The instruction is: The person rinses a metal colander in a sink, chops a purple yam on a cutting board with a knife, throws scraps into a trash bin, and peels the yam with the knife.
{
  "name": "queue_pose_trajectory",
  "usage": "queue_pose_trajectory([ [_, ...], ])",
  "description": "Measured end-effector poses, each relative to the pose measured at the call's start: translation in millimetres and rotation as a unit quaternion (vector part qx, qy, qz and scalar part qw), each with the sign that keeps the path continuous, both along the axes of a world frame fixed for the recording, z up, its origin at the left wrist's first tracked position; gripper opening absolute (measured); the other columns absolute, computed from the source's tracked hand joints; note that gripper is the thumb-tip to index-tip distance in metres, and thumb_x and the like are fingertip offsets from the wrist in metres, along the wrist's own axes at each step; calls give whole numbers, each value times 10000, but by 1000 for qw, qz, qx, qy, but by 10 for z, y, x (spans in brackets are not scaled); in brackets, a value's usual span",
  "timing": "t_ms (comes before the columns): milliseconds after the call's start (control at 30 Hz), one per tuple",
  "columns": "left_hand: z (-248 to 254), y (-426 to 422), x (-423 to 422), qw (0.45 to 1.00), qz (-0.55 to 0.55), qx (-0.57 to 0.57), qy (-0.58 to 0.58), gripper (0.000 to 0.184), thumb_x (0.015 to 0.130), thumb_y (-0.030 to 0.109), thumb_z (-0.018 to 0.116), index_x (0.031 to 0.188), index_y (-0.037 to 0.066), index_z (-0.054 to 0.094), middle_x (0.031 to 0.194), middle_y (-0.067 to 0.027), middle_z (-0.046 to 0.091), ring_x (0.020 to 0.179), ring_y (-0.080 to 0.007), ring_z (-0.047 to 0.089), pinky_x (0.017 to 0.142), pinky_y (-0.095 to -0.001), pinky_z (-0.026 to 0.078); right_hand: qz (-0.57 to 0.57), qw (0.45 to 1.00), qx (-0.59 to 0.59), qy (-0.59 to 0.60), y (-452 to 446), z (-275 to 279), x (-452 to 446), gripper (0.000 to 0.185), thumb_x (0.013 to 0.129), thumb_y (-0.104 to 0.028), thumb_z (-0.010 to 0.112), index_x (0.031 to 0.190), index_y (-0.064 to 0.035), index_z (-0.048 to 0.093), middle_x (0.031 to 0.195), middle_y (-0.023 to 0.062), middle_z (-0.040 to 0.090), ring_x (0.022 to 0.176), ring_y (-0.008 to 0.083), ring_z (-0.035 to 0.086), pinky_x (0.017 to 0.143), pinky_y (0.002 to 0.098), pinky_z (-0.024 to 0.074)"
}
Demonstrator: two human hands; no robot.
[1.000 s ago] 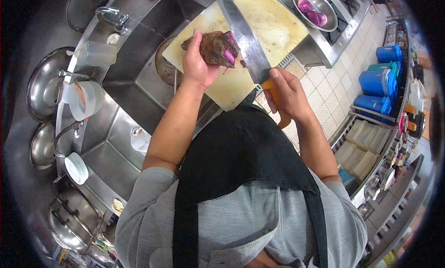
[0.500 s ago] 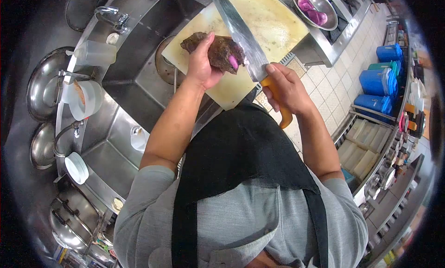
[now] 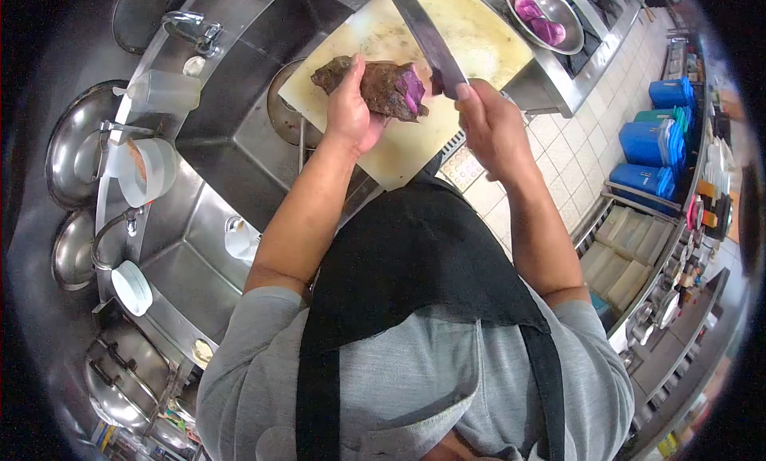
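Note:
My left hand [image 3: 351, 114] is wrapped round a large purple yam [image 3: 387, 86] with rough brown skin, raised over the cutting board [image 3: 391, 162]. Bright purple flesh shows at the yam's right end. In my right hand [image 3: 493, 126] is a big kitchen knife [image 3: 427, 34], its long blade pointing up and to the left. The fist hides most of the handle. Between blade and yam there is a small gap. A small dark bit [image 3: 436, 82], perhaps peel, shows by the blade near my right hand.
Under the board's left side is a steel sink [image 3: 227, 130], with a faucet [image 3: 191, 30] at its far edge. A metal bowl [image 3: 570, 18] holding peeled purple pieces [image 3: 546, 30] stands at the upper right. Blue bins [image 3: 650, 142] line the right side.
The knife has come away from the yam, and my right hand has turned and moved slightly up. More purple flesh is exposed at the yam's right end.

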State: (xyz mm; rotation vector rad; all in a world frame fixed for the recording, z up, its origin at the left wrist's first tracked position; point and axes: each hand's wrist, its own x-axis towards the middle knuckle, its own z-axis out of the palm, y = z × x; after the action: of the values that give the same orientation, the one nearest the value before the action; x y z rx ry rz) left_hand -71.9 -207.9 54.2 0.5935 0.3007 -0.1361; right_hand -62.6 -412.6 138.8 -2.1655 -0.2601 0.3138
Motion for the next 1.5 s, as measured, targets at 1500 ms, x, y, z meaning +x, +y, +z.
queue_pose_trajectory([
  [1500, 116, -47, 110, 997, 29, -53, 44, 650, 1005, 520, 389, 1284, -55, 504, 1250, -196, 599, 1137, -367, 586, 1007, -571, 454, 45, 995, -2, -84, -64, -118, -333, 261, 985, -239, 573, 1096, -24, 670, 821, 205, 645, 732, 388, 631, 670, 425, 510],
])
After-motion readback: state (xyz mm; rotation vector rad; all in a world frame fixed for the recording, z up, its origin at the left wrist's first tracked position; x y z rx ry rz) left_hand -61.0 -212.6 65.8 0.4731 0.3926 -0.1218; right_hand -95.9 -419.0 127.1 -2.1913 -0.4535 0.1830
